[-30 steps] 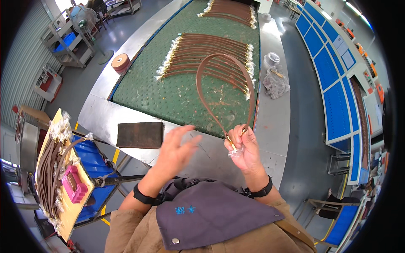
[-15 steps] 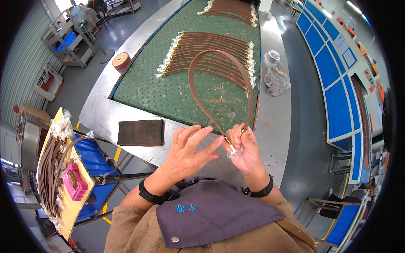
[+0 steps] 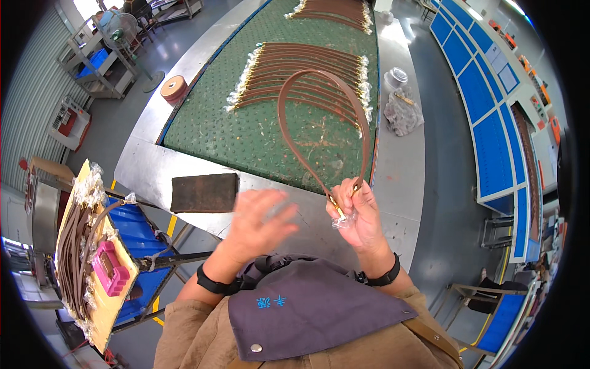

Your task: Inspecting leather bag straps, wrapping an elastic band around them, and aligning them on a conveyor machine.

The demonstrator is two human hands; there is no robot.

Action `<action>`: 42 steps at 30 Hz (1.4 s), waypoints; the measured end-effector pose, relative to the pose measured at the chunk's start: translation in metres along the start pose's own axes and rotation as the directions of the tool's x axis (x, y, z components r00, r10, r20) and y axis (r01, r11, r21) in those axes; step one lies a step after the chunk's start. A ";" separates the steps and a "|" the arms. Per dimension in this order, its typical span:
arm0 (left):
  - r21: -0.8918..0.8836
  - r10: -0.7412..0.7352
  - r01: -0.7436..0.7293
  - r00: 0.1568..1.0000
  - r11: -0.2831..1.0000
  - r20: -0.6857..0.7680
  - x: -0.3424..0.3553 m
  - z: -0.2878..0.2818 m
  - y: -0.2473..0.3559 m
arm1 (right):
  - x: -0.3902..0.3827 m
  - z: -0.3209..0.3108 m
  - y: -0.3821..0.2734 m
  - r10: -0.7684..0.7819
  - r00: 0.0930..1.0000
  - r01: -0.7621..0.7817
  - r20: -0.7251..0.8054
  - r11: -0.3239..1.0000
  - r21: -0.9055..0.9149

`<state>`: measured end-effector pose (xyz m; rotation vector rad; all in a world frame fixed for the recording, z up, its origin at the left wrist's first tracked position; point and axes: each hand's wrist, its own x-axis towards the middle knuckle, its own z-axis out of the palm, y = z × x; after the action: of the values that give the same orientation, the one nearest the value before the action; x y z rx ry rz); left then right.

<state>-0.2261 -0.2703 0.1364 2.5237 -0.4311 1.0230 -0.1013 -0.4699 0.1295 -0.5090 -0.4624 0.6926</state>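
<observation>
So: right hand (image 3: 362,215) grip closed on both ends of looped brown strap (image 3: 319,123) w/ clear wrap, centre frame over bench (image 3: 399,197). Left hand (image 3: 261,215) open, blurred, empty. Wrap seemingly part-done; wrapped straps (image 3: 301,61) lie upper centre.

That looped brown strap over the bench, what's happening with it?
A person at a metal workbench pinches both ends of a long brown leather strap together in the right hand, along with a scrap of clear plastic film. The strap arches out over the green textured mat. The left hand is open, blurred and holding nothing, beside the right. More brown straps lie in a row on the mat.
</observation>
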 end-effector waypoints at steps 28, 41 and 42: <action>-0.002 -0.129 0.130 0.982 0.991 0.138 0.030 -0.006 0.017 | -0.006 0.010 0.009 -0.001 0.996 -0.031 -0.092 0.940 -0.341; -0.116 -0.112 0.134 0.978 0.984 0.178 0.035 -0.002 0.015 | -0.008 0.005 0.011 0.018 0.995 -0.046 -0.096 0.954 -0.298; -0.233 -0.110 0.146 0.981 0.962 0.161 0.037 -0.004 0.015 | -0.007 0.006 0.011 0.023 0.994 -0.050 -0.106 0.965 -0.259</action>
<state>-0.2091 -0.2870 0.1685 2.3775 -0.4019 0.6925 -0.1147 -0.4656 0.1258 -0.8004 -0.4517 0.6411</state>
